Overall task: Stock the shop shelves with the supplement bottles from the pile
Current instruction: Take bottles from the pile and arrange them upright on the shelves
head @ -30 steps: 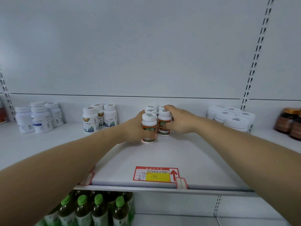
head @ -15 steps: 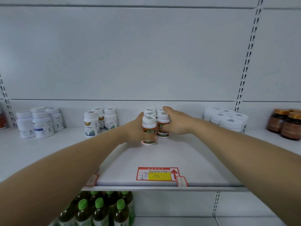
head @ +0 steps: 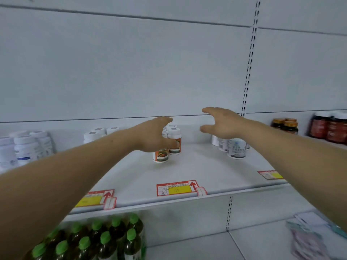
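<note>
Supplement bottles [head: 174,141]: white-capped, orange-labelled; a small cluster standing upright mid-shelf toward the back, contents hidden by opaque walls.
Left hand [head: 152,136]: in front of the cluster, fingers curled beside the front bottle; whether they grip it cannot be told.
Right hand [head: 221,122]: raised to the right of the cluster, fingers spread and released, holding nothing.
Shelf [head: 187,171]: white; bare between the cluster and the front edge.
Price tag [head: 177,188]: red frame, yellow panel, red arrow; writing too blurred to read.
White bottles at right [head: 236,149]: blue-marked labels, partly behind the right wrist.
White bottles at left [head: 26,149]: blurred labels, unreadable.
Brown jars [head: 287,125]: orange lids, far right.
Green-capped bottles [head: 105,239]: dark liquid, on the shelf below, partly behind the left forearm.
</note>
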`<action>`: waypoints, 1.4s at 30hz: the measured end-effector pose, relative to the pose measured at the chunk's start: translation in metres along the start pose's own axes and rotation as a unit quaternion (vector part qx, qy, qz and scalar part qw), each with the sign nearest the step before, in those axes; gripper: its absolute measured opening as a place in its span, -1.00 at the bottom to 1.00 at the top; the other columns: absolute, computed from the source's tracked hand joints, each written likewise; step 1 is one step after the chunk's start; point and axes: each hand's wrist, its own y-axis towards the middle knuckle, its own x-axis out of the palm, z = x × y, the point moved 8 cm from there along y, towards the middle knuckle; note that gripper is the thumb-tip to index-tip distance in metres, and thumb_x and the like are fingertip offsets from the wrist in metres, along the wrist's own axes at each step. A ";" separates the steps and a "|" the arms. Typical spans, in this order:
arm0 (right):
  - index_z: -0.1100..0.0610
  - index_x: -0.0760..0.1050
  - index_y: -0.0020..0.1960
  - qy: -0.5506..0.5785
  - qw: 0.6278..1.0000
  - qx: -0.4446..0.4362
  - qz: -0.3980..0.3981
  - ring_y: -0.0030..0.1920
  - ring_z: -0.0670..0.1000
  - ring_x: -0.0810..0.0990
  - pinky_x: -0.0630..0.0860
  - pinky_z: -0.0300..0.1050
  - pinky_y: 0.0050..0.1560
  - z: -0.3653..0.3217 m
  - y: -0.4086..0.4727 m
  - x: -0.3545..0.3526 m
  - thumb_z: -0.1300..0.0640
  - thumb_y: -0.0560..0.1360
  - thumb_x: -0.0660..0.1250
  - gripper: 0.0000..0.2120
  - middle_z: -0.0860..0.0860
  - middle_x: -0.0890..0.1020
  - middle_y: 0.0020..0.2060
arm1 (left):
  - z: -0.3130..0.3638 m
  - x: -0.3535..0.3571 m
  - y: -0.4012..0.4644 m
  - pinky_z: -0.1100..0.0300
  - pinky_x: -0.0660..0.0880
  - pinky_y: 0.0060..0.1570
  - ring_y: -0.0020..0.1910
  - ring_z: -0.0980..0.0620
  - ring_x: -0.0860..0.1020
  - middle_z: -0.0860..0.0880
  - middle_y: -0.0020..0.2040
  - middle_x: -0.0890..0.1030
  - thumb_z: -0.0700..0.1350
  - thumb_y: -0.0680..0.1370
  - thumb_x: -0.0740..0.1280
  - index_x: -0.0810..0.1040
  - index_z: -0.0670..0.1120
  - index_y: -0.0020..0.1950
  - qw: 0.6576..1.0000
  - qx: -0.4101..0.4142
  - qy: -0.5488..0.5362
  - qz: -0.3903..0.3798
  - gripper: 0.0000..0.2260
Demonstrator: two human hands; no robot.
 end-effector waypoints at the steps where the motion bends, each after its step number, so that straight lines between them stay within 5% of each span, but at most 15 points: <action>1: 0.00 0.11 0.53 0.002 1.000 0.010 0.006 0.47 0.06 0.21 0.18 -0.09 0.41 0.006 -0.005 -0.004 -0.17 0.51 0.29 -0.31 0.02 0.22 0.50 | 0.007 0.003 0.001 0.14 0.31 0.21 0.27 0.01 0.39 0.04 0.36 0.37 0.16 0.44 0.38 0.30 0.05 0.36 1.000 0.008 -0.006 -0.003 -0.44; 7: -0.03 0.18 0.51 0.020 0.998 0.045 0.029 0.45 0.06 0.25 0.21 -0.08 0.38 0.049 -0.024 -0.017 -0.17 0.53 0.26 -0.38 0.01 0.28 0.48 | 0.047 0.041 0.006 0.24 0.18 0.29 0.44 0.00 0.26 0.04 0.51 0.20 0.17 0.47 0.36 0.13 0.03 0.53 0.999 0.024 -0.008 -0.023 -0.29; 14: -0.01 0.25 0.48 0.076 0.995 0.040 0.047 0.42 0.05 0.31 0.21 -0.15 0.32 0.125 -0.016 -0.025 -0.15 0.59 0.14 -0.50 -0.01 0.32 0.46 | 0.096 0.089 0.044 0.14 0.17 0.37 0.48 -0.02 0.20 0.02 0.55 0.12 0.20 0.48 0.33 0.05 0.03 0.55 0.997 -0.033 -0.056 -0.045 -0.25; 17: -0.01 0.23 0.49 0.084 0.996 0.024 0.031 0.43 0.05 0.30 0.20 -0.14 0.33 0.161 -0.002 -0.023 -0.14 0.61 0.07 -0.52 -0.01 0.31 0.47 | 0.123 0.102 0.067 0.29 0.21 0.17 0.39 0.04 0.29 0.02 0.52 0.18 0.11 0.50 0.36 0.05 0.00 0.54 0.991 -0.058 -0.119 -0.020 -0.27; 20: -0.01 0.19 0.51 0.110 0.994 0.002 -0.004 0.46 0.04 0.25 0.17 -0.15 0.35 0.187 0.012 -0.009 -0.08 0.63 0.05 -0.53 0.00 0.26 0.49 | 0.141 0.116 0.087 0.46 0.19 -0.11 0.11 0.17 0.29 0.06 0.34 0.33 -0.04 0.52 0.38 0.05 0.00 0.52 0.978 -0.077 -0.196 0.010 -0.32; 26: 0.00 0.13 0.52 0.116 0.985 -0.071 -0.108 0.45 0.04 0.25 0.24 -0.13 0.37 0.189 0.026 0.029 0.07 0.50 0.27 -0.36 0.03 0.22 0.49 | 0.144 0.140 0.105 0.58 0.36 -0.34 -0.09 0.37 0.42 0.15 0.21 0.41 -0.15 0.44 0.46 0.03 0.13 0.47 0.962 -0.096 -0.255 0.022 -0.22; 32: -0.03 0.24 0.48 0.128 0.984 -0.093 -0.077 0.30 0.06 0.37 0.26 -0.22 0.20 0.195 0.032 0.036 0.01 0.46 0.38 -0.37 0.06 0.24 0.33 | 0.141 0.142 0.105 0.54 0.35 -0.20 0.04 0.25 0.49 0.19 0.17 0.49 -0.16 0.45 0.44 0.18 0.16 0.43 0.961 -0.112 -0.244 0.066 -0.33; 37: -0.02 0.28 0.46 0.134 0.984 -0.099 -0.057 0.26 0.08 0.38 0.27 -0.21 0.13 0.191 0.030 0.035 -0.04 0.46 0.40 -0.38 0.08 0.31 0.26 | 0.137 0.143 0.106 0.30 0.38 0.04 0.10 0.17 0.49 0.15 0.21 0.49 -0.15 0.43 0.45 0.21 0.13 0.44 0.958 -0.121 -0.252 0.058 -0.33; 42: 0.00 0.29 0.43 0.141 0.984 -0.095 -0.053 0.27 0.08 0.39 0.30 -0.15 0.19 0.188 0.030 0.036 -0.05 0.46 0.39 -0.41 0.08 0.30 0.27 | 0.137 0.142 0.105 0.44 0.38 -0.18 -0.02 0.31 0.47 0.13 0.18 0.48 -0.16 0.43 0.46 0.15 0.11 0.45 0.958 -0.124 -0.253 0.058 -0.29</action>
